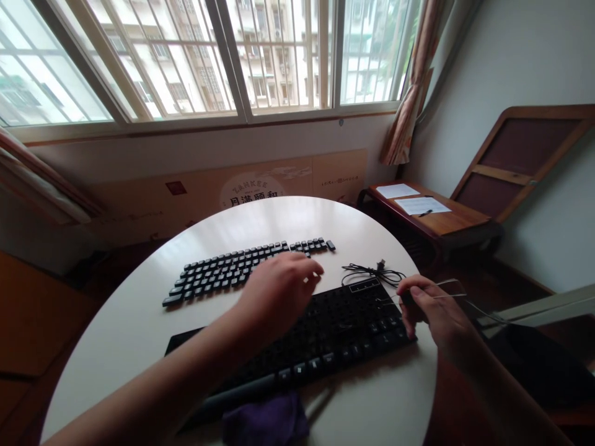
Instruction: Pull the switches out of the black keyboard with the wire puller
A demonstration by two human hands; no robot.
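Observation:
A black keyboard (344,328) lies at a slant across the round white table, most of its upper rows stripped of keycaps. Keycaps remain along its near edge and right end. Beyond it, loose black keycaps (218,272) are laid out in rows. My left hand (283,285) is over the right part of these rows, fingers curled together; whatever they pinch, if anything, is hidden. At the keyboard's right end, my right hand (430,306) grips a wire keycap puller (449,291), its thin wire loops sticking out on both sides.
A coiled black USB cable (372,271) lies behind the keyboard. In front are a purple cloth (267,421) and a blurred thin stick-like thing (320,402). Right of the table stands a wooden chair (469,217) bearing paper sheets (423,205) and a pen (425,213).

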